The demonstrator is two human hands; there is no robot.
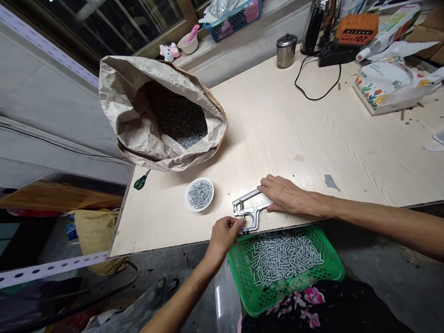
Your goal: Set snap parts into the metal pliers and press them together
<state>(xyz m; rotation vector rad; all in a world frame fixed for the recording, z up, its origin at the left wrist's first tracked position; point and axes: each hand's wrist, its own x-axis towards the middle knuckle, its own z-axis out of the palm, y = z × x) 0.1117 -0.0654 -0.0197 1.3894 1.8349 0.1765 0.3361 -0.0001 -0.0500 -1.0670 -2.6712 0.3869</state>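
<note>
A metal press tool [248, 210] lies at the front edge of the pale wooden table [315, 134]. My right hand [284, 194] rests on its handles, fingers closed over them. My left hand [226, 234] is pinched at the tool's jaw; what it holds is too small to make out. A small white bowl [199, 194] of silver metal pieces stands just left of the tool. Below the table edge, on my lap, a green plastic basket [259, 296] holds many small silver pins.
A large paper sack [133, 121] of small metal parts stands open at the table's back left, with green scissors [142, 180] beside it. A steel cup [286, 50], kettle [322, 19], orange device [355, 29], black cable [314, 88] and tissue box [387, 88] sit at the back right.
</note>
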